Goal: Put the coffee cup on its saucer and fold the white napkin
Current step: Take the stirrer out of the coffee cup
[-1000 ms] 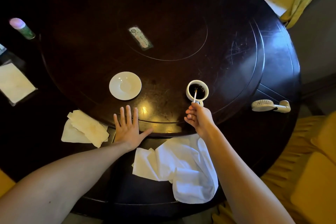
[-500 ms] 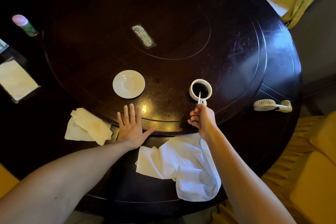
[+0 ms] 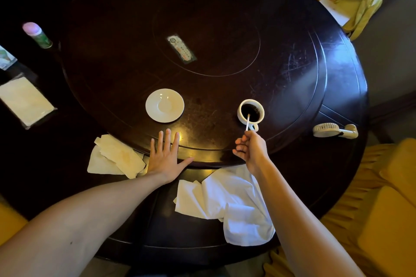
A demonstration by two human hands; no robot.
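A white coffee cup (image 3: 250, 112) full of dark coffee stands on the dark turntable, right of centre. My right hand (image 3: 251, 150) pinches a thin white stirrer (image 3: 247, 122) whose tip dips into the coffee. An empty white saucer (image 3: 164, 105) sits well to the cup's left. My left hand (image 3: 165, 157) lies flat, fingers spread, on the turntable's near edge, just below the saucer. The white napkin (image 3: 227, 200) lies rumpled on the near rim of the table, partly under my right forearm.
Crumpled cream paper napkins (image 3: 117, 157) lie left of my left hand. A white hand-held fan (image 3: 334, 130) lies at the right rim. A card (image 3: 182, 49) rests mid-turntable. A pink-capped bottle (image 3: 37, 35) and a tissue pack (image 3: 23, 101) sit far left. Yellow chairs (image 3: 382, 220) surround the table (image 3: 337, 175).
My right hand has kept hold of the stirrer in the cup, shifting only slightly. The left hand stays flat. The camera view has drifted a little.
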